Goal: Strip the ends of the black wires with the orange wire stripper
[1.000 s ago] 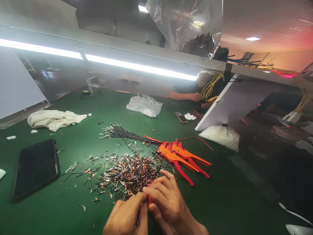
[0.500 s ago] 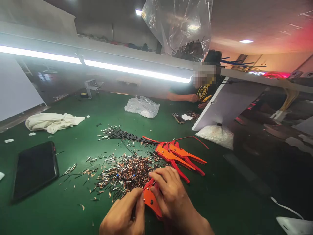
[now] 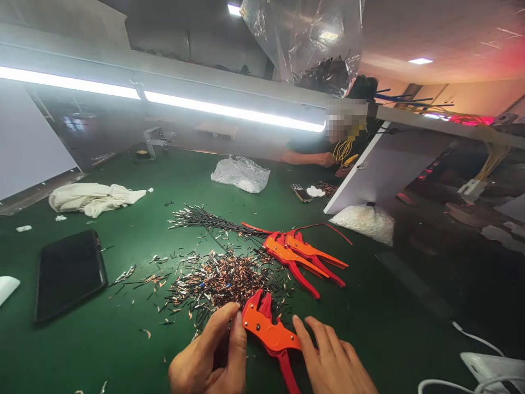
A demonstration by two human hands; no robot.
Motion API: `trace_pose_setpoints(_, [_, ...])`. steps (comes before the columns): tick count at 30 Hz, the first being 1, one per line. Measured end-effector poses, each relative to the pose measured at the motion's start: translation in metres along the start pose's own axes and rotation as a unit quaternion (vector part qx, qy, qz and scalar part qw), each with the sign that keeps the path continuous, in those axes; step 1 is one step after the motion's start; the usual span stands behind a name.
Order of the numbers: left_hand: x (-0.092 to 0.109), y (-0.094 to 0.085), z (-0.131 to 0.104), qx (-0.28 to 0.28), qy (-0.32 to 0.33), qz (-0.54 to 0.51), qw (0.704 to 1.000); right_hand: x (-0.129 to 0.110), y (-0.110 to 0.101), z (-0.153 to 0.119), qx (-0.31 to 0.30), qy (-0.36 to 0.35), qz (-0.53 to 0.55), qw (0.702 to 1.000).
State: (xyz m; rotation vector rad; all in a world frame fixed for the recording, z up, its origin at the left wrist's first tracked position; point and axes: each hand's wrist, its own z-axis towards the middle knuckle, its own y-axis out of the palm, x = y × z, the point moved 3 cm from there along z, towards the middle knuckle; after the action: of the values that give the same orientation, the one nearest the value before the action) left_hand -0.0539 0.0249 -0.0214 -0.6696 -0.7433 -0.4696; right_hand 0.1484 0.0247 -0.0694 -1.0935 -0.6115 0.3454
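Observation:
Near the bottom middle, an orange-and-red wire stripper (image 3: 262,323) lies tilted, its jaws pointing up and left toward a pile of short wire offcuts (image 3: 227,276). My left hand (image 3: 213,353) is closed, thumb and index finger pinched beside the stripper's head; whatever lies between them is hidden. At the handle end, my right hand (image 3: 334,358) has its fingers stretched out and apart, the fingertips at the orange handle; its thumb is out of sight. Beyond the pile are two more wire strippers (image 3: 299,254), side by side, and a bundle of black wires (image 3: 217,223) with stripped ends.
A dark phone (image 3: 69,276) and white cloth (image 3: 92,198) lie left on the green table. Farther back are a clear plastic bag (image 3: 241,174), a small keypad device (image 3: 301,192) and a filled white bag (image 3: 365,221). A co-worker's hand (image 3: 327,159) is near yellow wires behind a panel.
My right hand has come off the stripper's jaws and moved down and right to its handle, fingers spreading. The stripper's head is now uncovered. My left hand keeps its pinch.

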Motion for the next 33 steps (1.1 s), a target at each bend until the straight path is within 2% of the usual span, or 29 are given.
trace_pose_setpoints(3, [0.002,0.000,0.001,0.005,0.002,-0.029,1.000,-0.003,0.011,-0.017,-0.014,0.022,-0.010,1.000])
trace_pose_setpoints(6, [0.003,0.001,0.003,-0.018,0.005,-0.051,0.999,-0.009,0.018,-0.025,-0.034,0.054,0.000,0.998])
trace_pose_setpoints(8, [0.004,0.002,0.005,-0.032,0.010,-0.064,0.997,-0.011,0.019,-0.027,-0.050,0.074,0.024,0.996])
trace_pose_setpoints(10, [0.004,0.000,0.005,-0.018,-0.001,-0.070,0.997,-0.007,0.017,-0.026,-0.072,0.116,0.083,0.987])
trace_pose_setpoints(12, [0.004,-0.003,0.004,0.013,-0.026,-0.062,0.998,0.003,0.010,-0.022,-0.109,0.183,0.205,0.955])
trace_pose_setpoints(13, [0.004,-0.005,0.003,0.028,-0.038,-0.056,0.997,0.009,0.004,-0.019,-0.128,0.215,0.291,0.923])
trace_pose_setpoints(14, [0.005,-0.007,0.003,0.040,-0.048,-0.051,0.997,0.014,-0.002,-0.014,-0.154,0.250,0.392,0.872])
trace_pose_setpoints(15, [0.005,-0.009,0.002,0.049,-0.055,-0.044,0.996,0.019,-0.010,-0.009,-0.170,0.289,0.495,0.802])
trace_pose_setpoints(16, [0.006,-0.010,0.001,0.055,-0.061,-0.037,0.996,0.023,-0.017,-0.003,-0.188,0.309,0.596,0.717])
trace_pose_setpoints(17, [0.007,-0.012,0.001,0.060,-0.065,-0.031,0.996,0.025,-0.023,0.003,-0.208,0.328,0.687,0.614])
trace_pose_setpoints(18, [0.008,-0.013,0.001,0.062,-0.066,-0.027,0.995,0.027,-0.028,0.011,-0.212,0.347,0.754,0.516])
trace_pose_setpoints(19, [0.008,-0.013,0.002,0.064,-0.066,-0.026,0.995,0.028,-0.032,0.019,-0.202,0.345,0.807,0.433])
trace_pose_setpoints(20, [0.009,-0.013,0.002,0.065,-0.064,-0.025,0.996,0.028,-0.034,0.027,-0.191,0.333,0.847,0.367])
trace_pose_setpoints(21, [0.010,-0.012,0.003,0.066,-0.062,-0.025,0.996,0.028,-0.034,0.035,-0.189,0.309,0.875,0.320])
trace_pose_setpoints(22, [0.010,-0.012,0.004,0.068,-0.059,-0.026,0.996,0.026,-0.032,0.042,-0.189,0.281,0.892,0.299])
trace_pose_setpoints(23, [0.010,-0.010,0.005,0.066,-0.057,-0.025,0.996,0.023,-0.029,0.048,-0.189,0.262,0.900,0.292])
trace_pose_setpoints(27, [0.008,-0.004,0.004,0.042,-0.054,-0.024,0.997,0.007,-0.013,0.060,-0.193,0.267,0.896,0.297])
trace_pose_setpoints(31, [0.007,0.001,0.000,0.030,-0.040,-0.009,0.999,-0.001,-0.015,0.070,-0.166,0.282,0.894,0.307])
trace_pose_setpoints(33, [0.007,0.003,-0.002,0.023,-0.020,-0.004,1.000,-0.002,-0.020,0.077,-0.157,0.274,0.907,0.278])
